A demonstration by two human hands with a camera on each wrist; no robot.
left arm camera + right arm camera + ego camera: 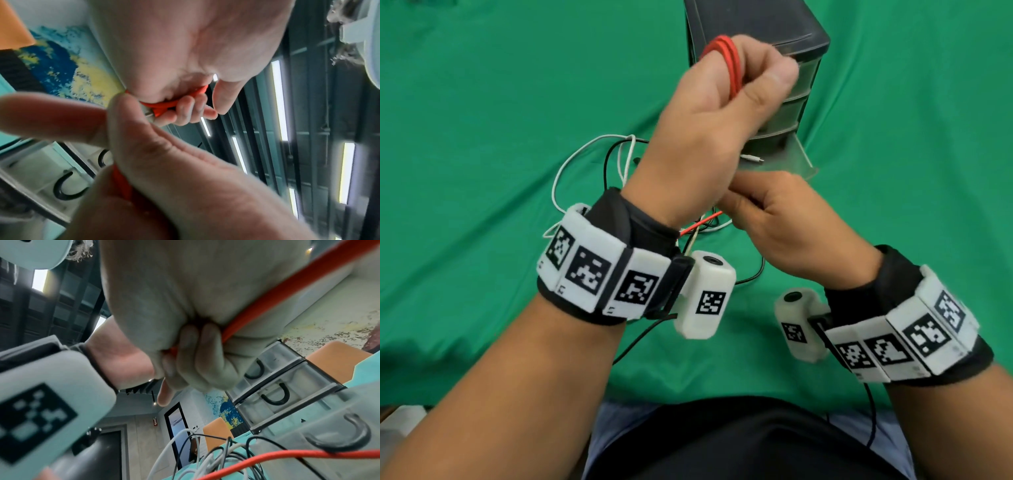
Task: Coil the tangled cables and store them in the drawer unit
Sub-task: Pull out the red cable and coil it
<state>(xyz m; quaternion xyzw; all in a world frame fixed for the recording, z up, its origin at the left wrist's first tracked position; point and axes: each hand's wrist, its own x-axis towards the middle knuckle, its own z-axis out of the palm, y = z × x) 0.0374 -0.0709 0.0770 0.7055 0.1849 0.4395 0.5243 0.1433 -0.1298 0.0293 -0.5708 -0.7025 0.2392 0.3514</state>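
My left hand (753,82) is raised in front of the drawer unit and grips a small coil of red cable (724,58). In the left wrist view its curled fingers (185,108) close round the red loops (164,104) and a metal plug. Lower down, my right hand (736,209) pinches the free red strand (703,221); its fingers (195,356) curl round the red cable (265,300). The black drawer unit (763,24) stands behind, its clear bottom drawer (796,161) pulled open.
A tangle of white cable (570,162) and black cable (606,161) lies on the green cloth (482,137) left of the drawer unit and under my hands. A white plug (752,158) lies by the open drawer. The table's near edge meets my lap.
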